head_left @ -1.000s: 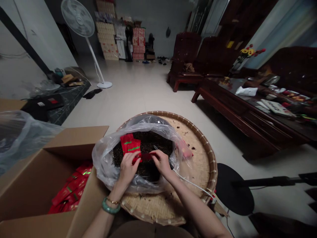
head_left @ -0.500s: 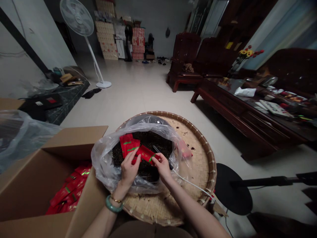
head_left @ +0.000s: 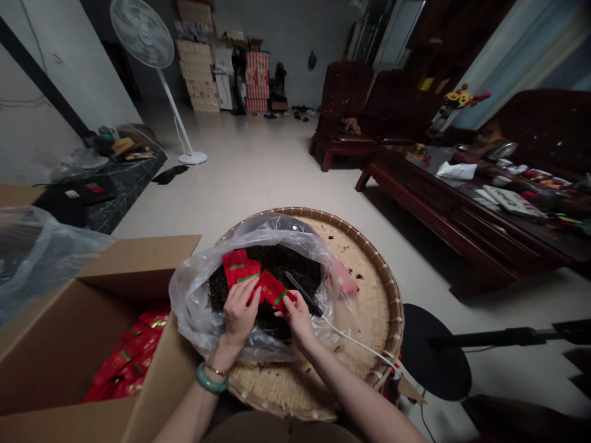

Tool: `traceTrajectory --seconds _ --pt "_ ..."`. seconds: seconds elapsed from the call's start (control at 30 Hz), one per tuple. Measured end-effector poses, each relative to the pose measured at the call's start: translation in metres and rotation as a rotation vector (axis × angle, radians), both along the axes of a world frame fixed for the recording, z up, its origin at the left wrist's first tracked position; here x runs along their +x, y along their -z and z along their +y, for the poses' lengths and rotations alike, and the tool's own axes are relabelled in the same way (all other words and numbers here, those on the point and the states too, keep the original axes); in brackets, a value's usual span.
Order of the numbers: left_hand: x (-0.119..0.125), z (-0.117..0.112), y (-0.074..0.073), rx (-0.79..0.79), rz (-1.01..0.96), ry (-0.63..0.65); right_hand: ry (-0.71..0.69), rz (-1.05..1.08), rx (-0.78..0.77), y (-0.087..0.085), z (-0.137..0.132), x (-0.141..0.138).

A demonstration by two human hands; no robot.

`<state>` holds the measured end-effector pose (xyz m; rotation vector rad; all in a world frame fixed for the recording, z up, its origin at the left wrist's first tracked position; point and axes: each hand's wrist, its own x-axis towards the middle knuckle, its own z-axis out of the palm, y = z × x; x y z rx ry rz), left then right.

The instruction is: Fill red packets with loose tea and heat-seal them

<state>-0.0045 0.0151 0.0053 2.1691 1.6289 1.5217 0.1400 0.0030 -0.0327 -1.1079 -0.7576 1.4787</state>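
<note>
My right hand pinches the green-banded right end of a red packet. Curled over the packet's left end, my left hand closes on red foil; whether it grips this packet or those beside it is partly hidden. More red packets lie fanned just beyond my left fingers. All this is over an open clear plastic bag filled with dark, dry, leaf-like bits. A slim black tool with a white cord rests across the bag, beside my right hand, touched by neither hand.
The bag sits on a round woven bamboo tray. At left stands an open cardboard box with red packets inside. The white cord runs over the tray's right rim. A black round stand base is on the floor at right.
My right hand has shifted slightly left and down with the packet's end, uncovering more of the black tool. My left hand has barely moved.
</note>
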Motion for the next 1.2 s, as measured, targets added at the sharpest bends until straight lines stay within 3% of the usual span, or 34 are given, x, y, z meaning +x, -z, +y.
traceTrajectory --seconds 0.2,0.33,0.43,0.53,0.6,0.7,0.77,0.87,0.97,1.07,1.2 --pt "0.002 0.005 0.004 -0.159 -0.168 -0.049 0.038 -0.053 0.018 0.003 -0.002 0.000" --pt "0.001 0.007 0.006 -0.166 -0.117 -0.057 0.046 -0.066 0.029 0.008 -0.003 -0.001" --pt "-0.001 0.008 0.008 -0.199 -0.110 0.016 0.029 -0.093 0.034 0.016 -0.003 0.000" --pt "-0.007 0.007 0.008 -0.245 -0.119 0.157 -0.086 -0.241 0.050 0.017 -0.003 0.005" --pt "-0.012 0.006 0.005 -0.254 -0.076 0.265 -0.123 -0.464 0.161 0.007 -0.003 0.011" --pt "-0.017 0.004 -0.005 -0.264 0.099 0.441 -0.046 -0.751 0.525 -0.023 -0.007 0.019" --pt "-0.016 0.003 -0.011 -0.275 0.201 0.521 -0.116 -0.775 0.711 -0.046 -0.010 0.021" --pt "-0.011 0.000 -0.015 -0.206 0.220 0.601 -0.285 -0.738 0.825 -0.066 -0.014 0.019" --pt "-0.009 -0.003 -0.015 -0.092 0.118 0.618 -0.326 -0.727 0.766 -0.065 -0.017 0.015" --pt "-0.011 -0.006 -0.013 -0.033 0.027 0.555 -0.390 -0.785 0.670 -0.058 -0.020 0.015" --pt "-0.009 -0.009 -0.013 -0.029 0.144 0.547 -0.535 -0.973 0.538 -0.058 -0.021 0.014"
